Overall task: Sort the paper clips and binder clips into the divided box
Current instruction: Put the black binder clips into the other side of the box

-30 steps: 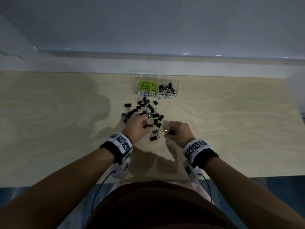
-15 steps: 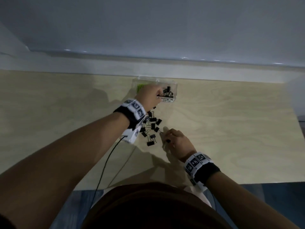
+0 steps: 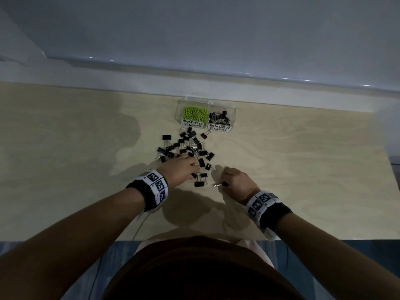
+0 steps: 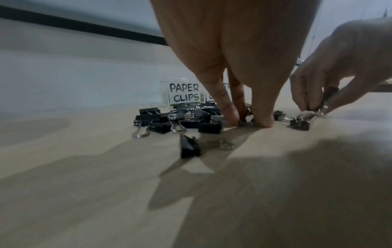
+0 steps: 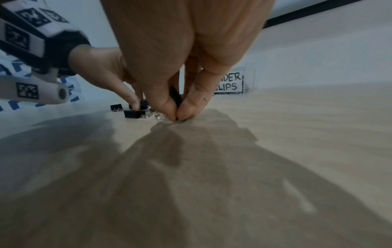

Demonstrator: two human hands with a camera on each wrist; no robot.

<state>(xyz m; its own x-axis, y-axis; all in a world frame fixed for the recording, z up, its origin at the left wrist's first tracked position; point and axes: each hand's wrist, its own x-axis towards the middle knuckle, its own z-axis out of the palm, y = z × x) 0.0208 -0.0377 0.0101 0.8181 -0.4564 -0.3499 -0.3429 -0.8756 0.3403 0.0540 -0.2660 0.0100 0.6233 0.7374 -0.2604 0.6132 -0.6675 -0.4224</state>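
Right wrist view alone: right hand grip pinching a black binder clip.

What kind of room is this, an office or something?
Probably an office desk or a plain recording bench: a pale wooden tabletop against a bare wall, a labelled clear box of stationery, and tracking wristbands. Nothing shows more of the room.

The divided box is showing two handwritten white labels on its front wall: "PAPER CLIPS" under the left compartment, "BINDER CLIPS" under the right. Black-and-white square code markers on both wristbands are not readable.
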